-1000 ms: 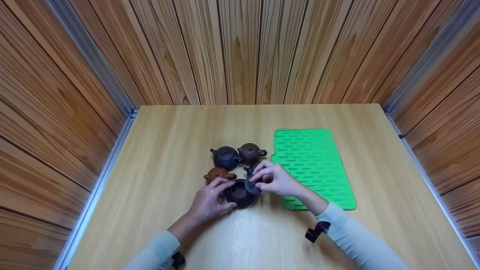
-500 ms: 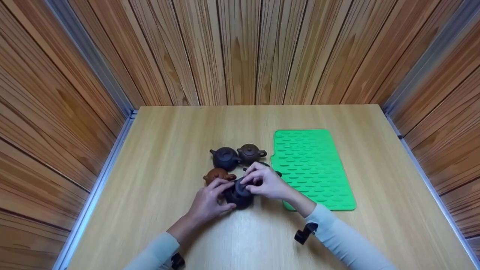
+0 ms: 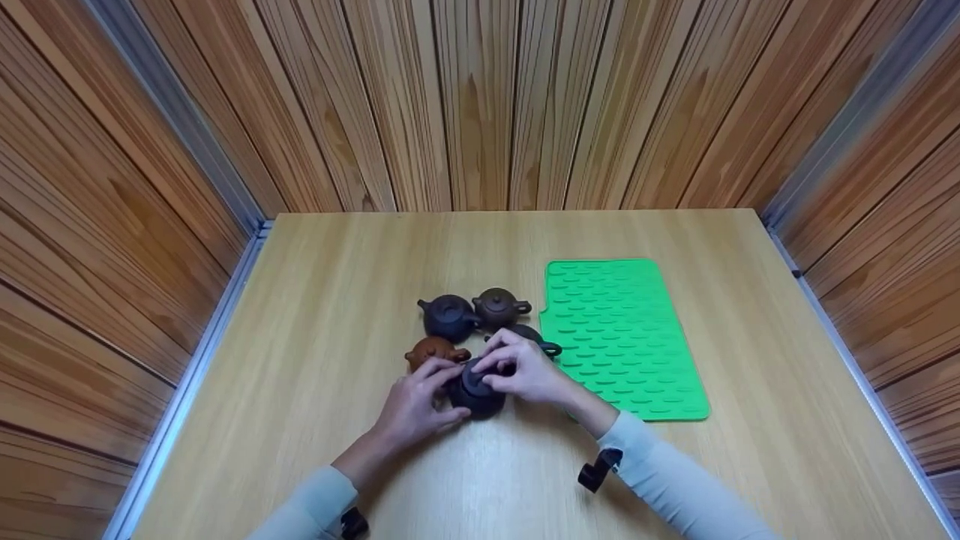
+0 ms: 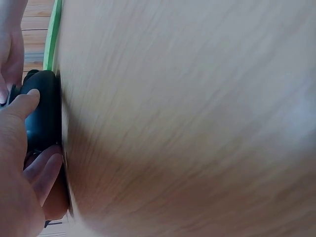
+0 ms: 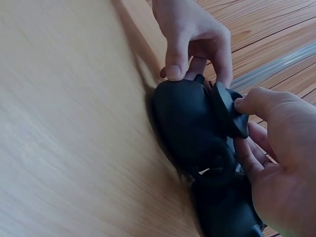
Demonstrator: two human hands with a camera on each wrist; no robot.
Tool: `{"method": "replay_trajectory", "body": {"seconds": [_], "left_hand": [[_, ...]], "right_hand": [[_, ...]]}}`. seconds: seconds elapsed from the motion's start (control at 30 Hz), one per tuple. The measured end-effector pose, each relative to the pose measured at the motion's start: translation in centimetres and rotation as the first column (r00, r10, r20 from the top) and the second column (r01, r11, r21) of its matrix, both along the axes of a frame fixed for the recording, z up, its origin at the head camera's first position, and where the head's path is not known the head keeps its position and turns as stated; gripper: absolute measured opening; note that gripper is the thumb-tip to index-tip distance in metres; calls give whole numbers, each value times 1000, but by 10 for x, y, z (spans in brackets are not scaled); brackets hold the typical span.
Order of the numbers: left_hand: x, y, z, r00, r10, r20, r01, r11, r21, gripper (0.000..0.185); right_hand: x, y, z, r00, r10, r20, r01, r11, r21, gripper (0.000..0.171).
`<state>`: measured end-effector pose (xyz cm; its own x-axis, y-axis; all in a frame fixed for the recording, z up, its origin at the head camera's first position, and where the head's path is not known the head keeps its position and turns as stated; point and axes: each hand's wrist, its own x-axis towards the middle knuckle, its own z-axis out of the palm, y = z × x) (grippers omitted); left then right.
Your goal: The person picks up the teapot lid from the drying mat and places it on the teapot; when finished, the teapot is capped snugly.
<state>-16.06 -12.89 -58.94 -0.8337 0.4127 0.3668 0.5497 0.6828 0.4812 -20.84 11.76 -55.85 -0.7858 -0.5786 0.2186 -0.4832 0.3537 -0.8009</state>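
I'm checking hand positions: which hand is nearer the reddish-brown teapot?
Left. The left hand sits just in front of the reddish-brown teapot, fingers gripping the black teapot beside it. The right hand holds the lid, farther right.

A light wooden desk carries a green ribbed mat on its right half. Just left of the mat sit five small teapots in a cluster: two dark grey, one brown, one reddish, one black.
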Motion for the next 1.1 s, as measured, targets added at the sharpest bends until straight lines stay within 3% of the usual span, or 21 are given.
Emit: {"method": "replay_trajectory", "body": {"seconds": [0.37, 0.9, 1.1], "left_hand": [[0, 1, 0, 1000, 1, 18, -2, 1000, 6, 63], [1, 1, 0, 999, 1, 35, -2, 1000, 16, 67], [1, 1, 0, 999, 1, 35, -2, 1000, 15, 66]], "right_hand": [[2, -2, -3, 1000, 8, -25, -8, 1000, -10, 22], [4, 0, 0, 1000, 14, -17, -12, 994, 111, 24], [6, 0, 1, 1000, 9, 8, -9, 994, 112, 24]]}}
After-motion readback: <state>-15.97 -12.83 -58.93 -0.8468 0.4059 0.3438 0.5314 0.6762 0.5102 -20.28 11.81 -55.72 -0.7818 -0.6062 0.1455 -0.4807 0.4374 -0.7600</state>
